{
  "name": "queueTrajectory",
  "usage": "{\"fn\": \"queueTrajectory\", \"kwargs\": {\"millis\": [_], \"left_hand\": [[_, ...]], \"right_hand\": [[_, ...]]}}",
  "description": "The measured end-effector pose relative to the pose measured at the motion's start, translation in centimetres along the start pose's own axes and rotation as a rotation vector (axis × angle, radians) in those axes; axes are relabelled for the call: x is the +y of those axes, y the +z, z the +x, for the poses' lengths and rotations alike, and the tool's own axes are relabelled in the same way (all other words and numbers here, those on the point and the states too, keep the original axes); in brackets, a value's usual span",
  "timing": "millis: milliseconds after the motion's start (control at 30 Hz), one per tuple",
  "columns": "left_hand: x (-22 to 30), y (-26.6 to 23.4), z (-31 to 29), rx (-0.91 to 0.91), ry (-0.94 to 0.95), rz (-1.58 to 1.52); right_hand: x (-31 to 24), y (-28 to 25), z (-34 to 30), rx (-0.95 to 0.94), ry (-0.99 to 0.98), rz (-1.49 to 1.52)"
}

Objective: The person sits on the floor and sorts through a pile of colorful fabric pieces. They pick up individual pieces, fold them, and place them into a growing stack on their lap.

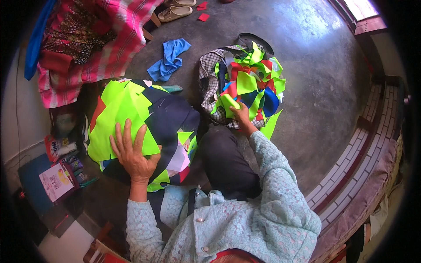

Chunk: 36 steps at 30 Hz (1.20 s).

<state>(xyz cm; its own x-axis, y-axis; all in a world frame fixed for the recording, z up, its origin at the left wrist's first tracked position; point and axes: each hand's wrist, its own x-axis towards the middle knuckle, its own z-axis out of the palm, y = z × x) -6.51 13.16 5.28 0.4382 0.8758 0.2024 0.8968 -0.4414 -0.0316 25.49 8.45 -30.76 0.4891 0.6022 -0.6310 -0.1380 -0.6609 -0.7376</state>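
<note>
1. Floor (315, 70): smooth grey, mottled, glossy where light hits it. Both fabric loads sit on it in front of you.
2. Dark bundle (173, 114): on your left, bulky and rounded, navy-black cloth. Can't tell whether it's a sack or just a wrapped heap. Pale, red and yellow-green pieces poke out along its near right side.
3. Checked bag (207, 72): ahead, right of the bundle. Soft dark-and-white checked cloth, slumped wall, mouth open. Filled past the rim with jumbled red, blue, white and yellow-green offcuts, many pointed; some hang over the edge.
4. Yellow-green sheets (120, 109): flat, matte, straight-cut, overlapping on top of the bundle's left half.
5. Blue cloth (169, 60): crumpled on the floor beyond the bundle, left of the bag.
6. Your left hand (135, 153): fingers spread, palm down on the sheets.
7. Your right hand (242, 117): at the bag's near side, pinching a yellow-green scrap.
8. That yellow-green scrap (229, 104): narrow, looks folded, over the bag's contents.
9. Red scraps (204, 17): two small angular bits on the floor, near the shoes (175, 13).
</note>
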Motion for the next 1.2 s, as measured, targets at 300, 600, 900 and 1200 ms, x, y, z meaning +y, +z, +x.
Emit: {"fn": "queueTrajectory", "kwargs": {"millis": [300, 600, 900, 1200], "left_hand": [[-0.2, 0.0, 0.1, -0.030, -0.011, 0.004], [-0.2, 0.0, 0.6, -0.022, -0.046, -0.069], [0.0, -0.4, -0.1, -0.019, -0.054, -0.047], [-0.1, -0.9, -0.7, 0.076, -0.047, -0.073]], "right_hand": [[-3.0, -2.3, 2.6, -0.125, 0.072, 0.392], [0.1, -0.6, 10.4, 0.088, 0.433, 0.791], [-15.3, -7.1, 0.6, -0.286, -0.252, 0.916], [-21.5, -10.2, -19.0, -0.618, -0.359, 0.789]]}}
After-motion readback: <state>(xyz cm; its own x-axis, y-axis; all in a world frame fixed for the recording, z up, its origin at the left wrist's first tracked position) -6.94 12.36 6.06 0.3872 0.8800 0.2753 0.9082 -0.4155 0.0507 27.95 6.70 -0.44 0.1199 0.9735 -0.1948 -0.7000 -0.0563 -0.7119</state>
